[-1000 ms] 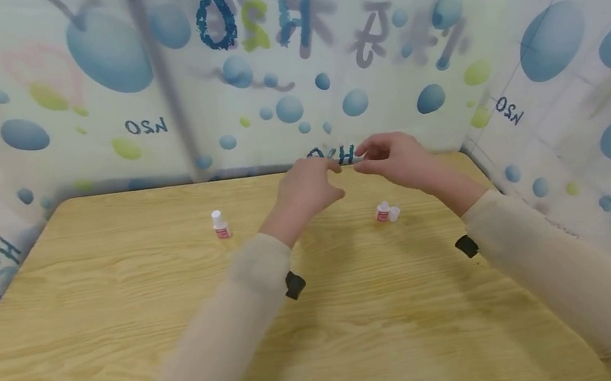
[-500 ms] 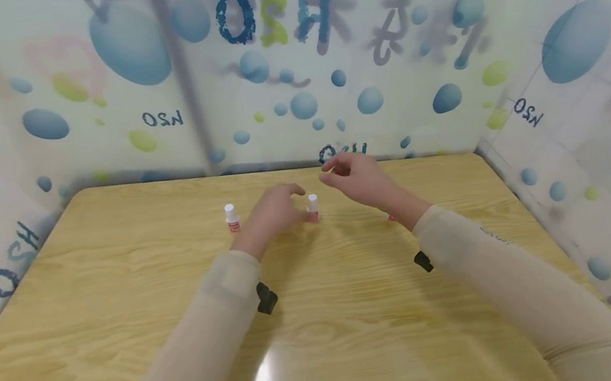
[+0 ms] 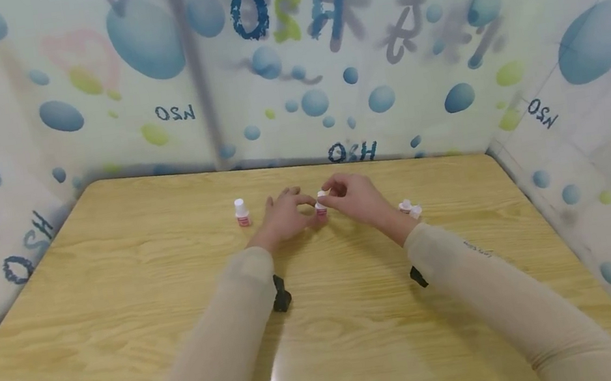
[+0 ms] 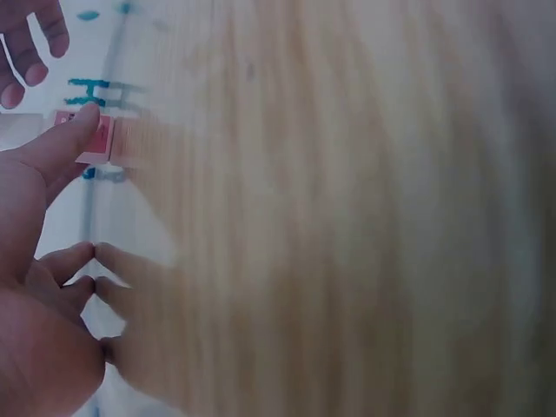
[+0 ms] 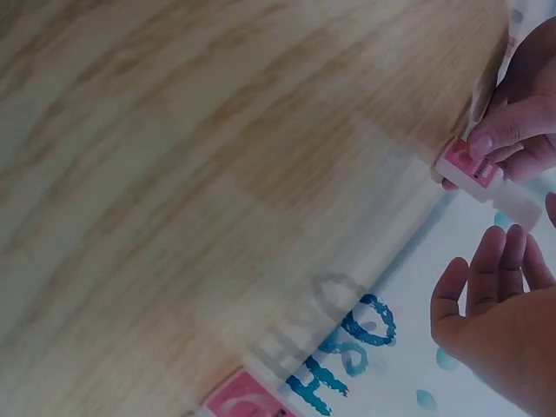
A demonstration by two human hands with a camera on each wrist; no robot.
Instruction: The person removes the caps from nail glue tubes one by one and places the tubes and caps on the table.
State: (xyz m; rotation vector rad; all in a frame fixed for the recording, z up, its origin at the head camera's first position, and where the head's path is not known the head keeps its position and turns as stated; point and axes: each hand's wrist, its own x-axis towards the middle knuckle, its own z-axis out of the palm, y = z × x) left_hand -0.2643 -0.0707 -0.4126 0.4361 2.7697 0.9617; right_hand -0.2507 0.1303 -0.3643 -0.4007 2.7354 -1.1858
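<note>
In the head view a small white dropper-type bottle (image 3: 322, 212) with a red label stands upright between both hands. My left hand (image 3: 287, 215) pinches its body low down; the left wrist view shows the thumb lying across the red label (image 4: 102, 137). At the top, the thumb and index finger of my right hand (image 3: 356, 197) are at the white cap (image 5: 519, 207) and seem to pinch it. The other right fingers (image 5: 483, 269) are loosely bent, beside the cap. The bottle's base appears to touch the table.
A second capped bottle (image 3: 242, 213) stands to the left of my left hand. Beyond my right wrist is an uncapped bottle (image 3: 405, 207) with a loose white cap (image 3: 416, 211) beside it. The wooden table (image 3: 328, 345) meets a patterned wall covering (image 3: 285, 134) at the back.
The left hand has gone down and leftward and taken hold of the middle bottle. The right hand has come left and down to its cap. The camera view has shifted slightly left.
</note>
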